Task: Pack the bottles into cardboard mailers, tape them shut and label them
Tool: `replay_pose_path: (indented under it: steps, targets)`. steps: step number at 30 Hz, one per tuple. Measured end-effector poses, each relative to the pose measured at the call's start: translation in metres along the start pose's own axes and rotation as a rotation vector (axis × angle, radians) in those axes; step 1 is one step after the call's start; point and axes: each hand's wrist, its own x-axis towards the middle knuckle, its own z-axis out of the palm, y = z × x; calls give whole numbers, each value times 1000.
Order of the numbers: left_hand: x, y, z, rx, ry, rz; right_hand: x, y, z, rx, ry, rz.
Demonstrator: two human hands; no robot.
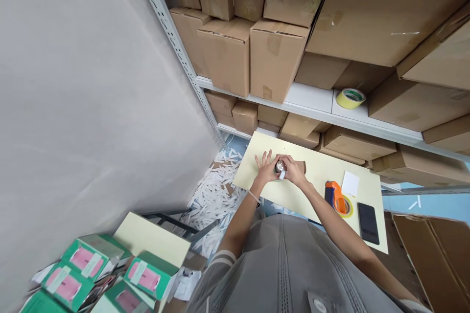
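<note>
Both hands meet over a small round object [280,166] with a shiny, silvery top, at the left part of a pale yellow table [264,149]. My left hand [267,168] grips its left side between thumb and index finger, the other fingers fanned out. On the opposite side, my right hand [293,170] has its fingers curled around the object. A small white strip [282,174] shows at the near edge of the object, by the fingertips. Just beyond my right hand lies a brown cardboard piece [301,166], partly hidden by that hand.
An orange tape dispenser [335,195], white paper [350,184] and black phone [368,223] lie on the table's right. Shelves [316,110] hold cardboard boxes [277,58] and yellow tape [351,99]. White paper strips [216,195] litter the floor; green boxes [147,274] stand lower left.
</note>
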Motion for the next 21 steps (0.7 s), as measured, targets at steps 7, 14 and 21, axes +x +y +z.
replay_pose_path:
  steps: [7, 14, 21]
  targets:
    - [-1, -2, 0, 5, -13, -11, -8, 9, -5, -149, -61, -43]
    - [0, 2, -6, 17, -40, -19, -15, 12, -22, -137, -25, 14]
    - [0, -1, -2, 20, -30, -17, -32, 34, -19, 16, 494, 449]
